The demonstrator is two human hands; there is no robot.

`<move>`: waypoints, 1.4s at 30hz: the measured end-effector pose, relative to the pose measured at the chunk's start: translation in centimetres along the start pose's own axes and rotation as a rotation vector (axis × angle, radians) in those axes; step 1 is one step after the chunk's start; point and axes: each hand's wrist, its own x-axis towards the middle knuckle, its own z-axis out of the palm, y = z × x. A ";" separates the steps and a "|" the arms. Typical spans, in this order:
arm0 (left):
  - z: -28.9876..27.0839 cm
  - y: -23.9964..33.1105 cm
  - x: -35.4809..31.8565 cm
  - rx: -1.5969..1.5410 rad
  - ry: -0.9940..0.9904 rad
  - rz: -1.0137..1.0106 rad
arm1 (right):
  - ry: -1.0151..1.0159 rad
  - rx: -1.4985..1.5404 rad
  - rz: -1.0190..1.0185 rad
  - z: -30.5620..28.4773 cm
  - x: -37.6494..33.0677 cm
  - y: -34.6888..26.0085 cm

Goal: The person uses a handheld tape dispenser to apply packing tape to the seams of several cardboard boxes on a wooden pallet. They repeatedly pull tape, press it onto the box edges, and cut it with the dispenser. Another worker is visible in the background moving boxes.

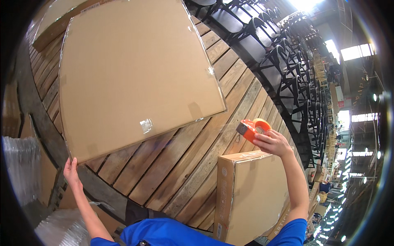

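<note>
A large flat cardboard box (135, 74) lies on a wooden plank table (184, 164), with clear tape along its near edge. My left hand (71, 171) presses against the box's near left corner, fingers spread. My right hand (273, 142) is raised past the box's right corner and grips an orange tape dispenser (252, 128). A strip of clear tape stretches from the dispenser back toward the box's corner.
A second, smaller cardboard box (250, 192) stands on edge under my right arm. Rows of black metal chairs (283, 65) line the far side of the table. Clear plastic wrap (20, 168) and more cardboard lie at the left.
</note>
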 end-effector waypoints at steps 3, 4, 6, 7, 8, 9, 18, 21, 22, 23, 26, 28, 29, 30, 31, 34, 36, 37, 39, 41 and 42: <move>0.4 0.8 -0.4 0.016 0.000 -0.027 | 0.030 0.024 0.036 3.1 0.8 1.3; 0.9 1.5 -1.0 0.178 0.102 0.028 | 0.040 0.016 0.020 3.3 1.5 1.5; 5.1 5.5 -4.6 0.495 0.312 0.142 | 0.056 -0.018 -0.039 3.7 2.6 2.1; 5.6 5.7 -5.1 0.629 0.330 0.385 | 0.062 -0.024 -0.057 3.9 3.2 2.4; 6.2 5.4 -5.3 0.761 0.334 0.629 | 0.064 -0.031 -0.071 4.0 3.7 2.6; 7.0 5.2 -5.5 0.888 0.332 0.876 | 0.061 -0.019 -0.047 4.5 4.0 2.6; 39.1 9.4 -18.5 0.680 -0.874 1.559 | -0.063 0.032 0.011 6.1 3.8 3.7; 48.1 7.4 -18.4 0.713 -1.006 1.461 | -0.199 0.228 0.195 5.0 5.5 3.0; 50.6 6.8 -17.8 0.749 -1.079 1.363 | -0.309 0.358 0.336 4.2 6.6 2.6; 52.7 6.2 -17.5 0.774 -1.163 1.269 | -0.294 0.355 0.343 4.4 6.4 2.8; 56.0 4.2 -16.7 0.911 -1.111 1.454 | -0.064 0.171 0.163 7.2 4.5 3.5; 56.2 4.2 -16.6 0.951 -1.107 1.477 | 0.032 0.146 0.140 8.2 4.7 3.3; 56.0 4.1 -16.8 0.974 -1.100 1.485 | 0.015 0.173 0.189 8.6 4.8 3.3; 56.2 4.0 -16.9 0.993 -1.082 1.505 | 0.000 0.195 0.240 8.8 4.6 3.2; 56.3 3.9 -17.3 1.011 -1.063 1.526 | -0.017 0.218 0.297 9.1 4.5 3.1; 56.4 3.9 -17.5 1.073 -0.996 1.583 | -0.271 0.099 0.505 7.2 3.2 4.7; 57.3 4.3 -17.7 1.098 -0.962 1.604 | -0.278 0.050 0.564 4.1 0.4 5.2; 57.9 4.4 -17.8 1.114 -0.946 1.597 | -0.263 -0.010 0.574 2.3 -0.5 4.8; 59.7 5.6 -19.5 1.173 -0.986 1.544 | 0.015 0.040 0.647 0.1 -4.5 2.3; 61.6 8.1 -21.2 1.234 -1.061 1.445 | 0.162 0.250 0.750 -1.6 -6.3 -1.5; 62.5 8.8 -21.8 1.224 -1.085 1.407 | 0.241 0.344 0.852 -1.1 -8.0 -4.4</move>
